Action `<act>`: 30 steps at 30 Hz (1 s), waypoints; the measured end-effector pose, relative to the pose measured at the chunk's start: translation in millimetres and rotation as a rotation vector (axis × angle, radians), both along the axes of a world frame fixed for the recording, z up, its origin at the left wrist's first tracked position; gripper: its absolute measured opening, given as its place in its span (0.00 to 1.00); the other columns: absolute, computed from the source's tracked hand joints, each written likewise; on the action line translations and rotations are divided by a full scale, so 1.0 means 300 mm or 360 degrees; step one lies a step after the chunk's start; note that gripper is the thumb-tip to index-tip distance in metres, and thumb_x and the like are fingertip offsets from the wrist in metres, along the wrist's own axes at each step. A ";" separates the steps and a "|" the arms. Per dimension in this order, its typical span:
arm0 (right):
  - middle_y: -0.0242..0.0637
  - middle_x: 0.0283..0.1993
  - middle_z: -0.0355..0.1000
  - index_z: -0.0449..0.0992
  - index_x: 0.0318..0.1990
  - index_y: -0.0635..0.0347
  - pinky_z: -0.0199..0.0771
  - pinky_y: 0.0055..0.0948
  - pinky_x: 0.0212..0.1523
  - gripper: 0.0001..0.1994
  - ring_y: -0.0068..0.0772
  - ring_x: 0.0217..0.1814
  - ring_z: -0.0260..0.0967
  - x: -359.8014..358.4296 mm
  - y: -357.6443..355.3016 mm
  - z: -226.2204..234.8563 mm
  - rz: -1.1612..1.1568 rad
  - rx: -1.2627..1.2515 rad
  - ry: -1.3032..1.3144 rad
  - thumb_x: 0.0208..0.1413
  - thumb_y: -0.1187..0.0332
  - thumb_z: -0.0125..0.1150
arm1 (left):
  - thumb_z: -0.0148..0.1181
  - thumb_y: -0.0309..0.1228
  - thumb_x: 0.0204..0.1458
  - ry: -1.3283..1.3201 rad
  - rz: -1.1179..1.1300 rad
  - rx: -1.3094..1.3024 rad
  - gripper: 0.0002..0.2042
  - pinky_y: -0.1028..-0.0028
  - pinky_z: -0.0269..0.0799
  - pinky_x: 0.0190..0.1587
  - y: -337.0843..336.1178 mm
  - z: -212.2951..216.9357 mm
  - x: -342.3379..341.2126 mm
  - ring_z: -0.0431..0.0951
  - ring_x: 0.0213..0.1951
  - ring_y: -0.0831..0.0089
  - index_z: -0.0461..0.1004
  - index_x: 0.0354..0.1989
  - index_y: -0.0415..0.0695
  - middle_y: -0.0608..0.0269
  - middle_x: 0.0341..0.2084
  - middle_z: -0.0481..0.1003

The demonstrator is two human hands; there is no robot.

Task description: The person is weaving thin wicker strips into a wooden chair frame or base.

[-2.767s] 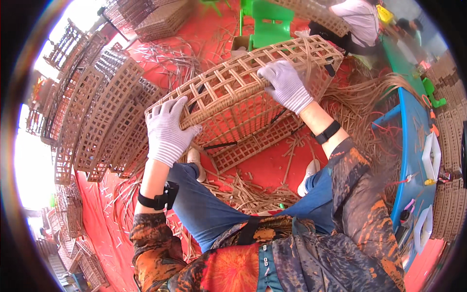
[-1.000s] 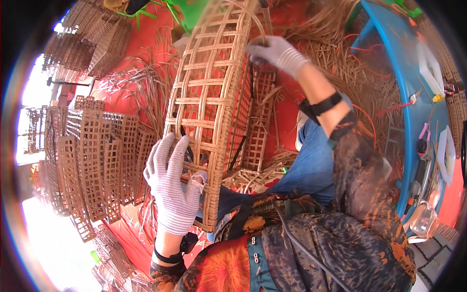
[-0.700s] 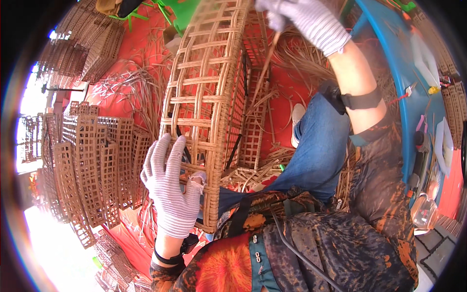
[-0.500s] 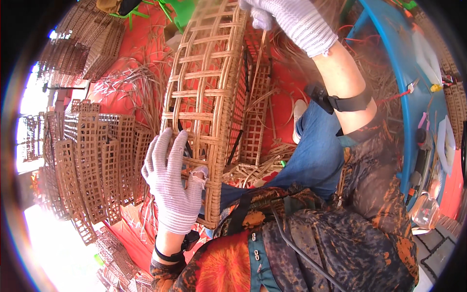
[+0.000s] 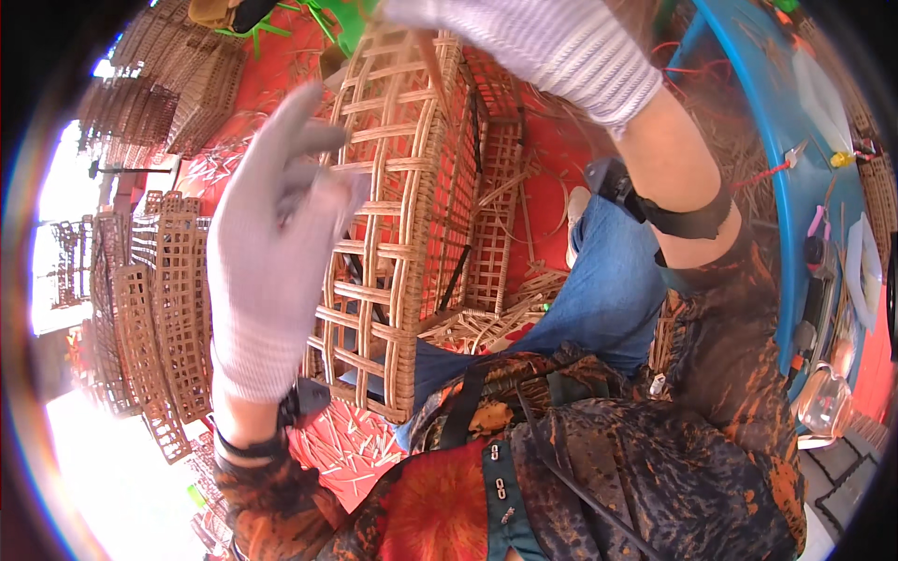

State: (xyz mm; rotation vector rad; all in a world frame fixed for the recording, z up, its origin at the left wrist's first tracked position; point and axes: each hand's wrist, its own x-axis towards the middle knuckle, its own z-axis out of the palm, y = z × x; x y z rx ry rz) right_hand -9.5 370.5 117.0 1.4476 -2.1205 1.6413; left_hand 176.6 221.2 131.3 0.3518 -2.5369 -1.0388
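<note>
A long open-lattice rattan basket (image 5: pixel 412 187) stands on end against my lap, resting on my blue-trousered knee. My left hand (image 5: pixel 271 252), in a white knit glove, hovers blurred in front of the basket's left side with fingers spread and nothing in it. My right hand (image 5: pixel 543 47), also gloved, is raised at the top edge above the basket. It pinches a thin rattan strand (image 5: pixel 428 61) that runs down to the basket's upper rim. The fingertips of that hand are cut off by the picture's edge.
Stacks of woven lattice panels (image 5: pixel 159 280) line the left. Another lattice panel (image 5: pixel 496 215) lies behind the basket on the red floor (image 5: pixel 346 449), strewn with cane scraps. A blue table (image 5: pixel 795 178) with small tools curves along the right. Green plastic furniture (image 5: pixel 341 14) shows at top.
My left hand has let go of the basket's lower left edge and lifted up in front of it, fingers spread. My right hand has moved nearer the camera, still drawing the strand upward.
</note>
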 end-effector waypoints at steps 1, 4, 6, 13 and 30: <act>0.38 0.23 0.68 0.77 0.30 0.66 0.67 0.27 0.31 0.09 0.27 0.25 0.65 0.015 -0.005 0.008 0.0025 0.0021 -0.0116 0.57 0.68 0.61 | 0.56 0.28 0.54 -0.0131 -0.0059 0.0038 0.20 0.76 0.71 0.44 -0.005 0.007 -0.064 0.78 0.41 0.73 0.72 0.56 0.37 0.57 0.40 0.78; 0.36 0.22 0.70 0.79 0.31 0.65 0.68 0.25 0.28 0.08 0.25 0.24 0.65 0.038 -0.020 -0.005 0.0083 -0.0173 0.0068 0.57 0.68 0.61 | 0.54 0.33 0.58 -0.0422 -0.0258 0.0252 0.17 0.79 0.70 0.37 -0.007 -0.012 -0.221 0.76 0.33 0.79 0.74 0.52 0.37 0.62 0.31 0.78; 0.34 0.23 0.73 0.80 0.32 0.64 0.68 0.24 0.27 0.08 0.23 0.23 0.66 0.000 -0.022 -0.044 0.0149 -0.0193 0.0024 0.58 0.68 0.61 | 0.53 0.36 0.60 -0.0585 -0.0394 0.0436 0.16 0.79 0.69 0.34 -0.010 -0.060 -0.272 0.75 0.29 0.81 0.76 0.49 0.37 0.65 0.27 0.77; 0.40 0.34 0.80 0.82 0.33 0.58 0.76 0.40 0.42 0.15 0.43 0.35 0.77 -0.306 -0.063 -0.497 -0.0232 0.0656 -0.0484 0.59 0.58 0.55 | 0.51 0.44 0.64 -0.0337 -0.0467 0.1041 0.19 0.78 0.65 0.29 -0.095 -0.174 -0.305 0.73 0.30 0.76 0.72 0.47 0.37 0.71 0.21 0.68; 0.45 0.44 0.79 0.83 0.41 0.60 0.79 0.39 0.44 0.13 0.46 0.46 0.78 0.040 -0.246 -0.954 0.0677 0.2485 -0.0127 0.45 0.71 0.64 | 0.49 0.44 0.65 -0.0329 -0.0388 0.1309 0.19 0.82 0.61 0.24 -0.121 -0.185 -0.319 0.71 0.27 0.78 0.73 0.48 0.39 0.72 0.21 0.64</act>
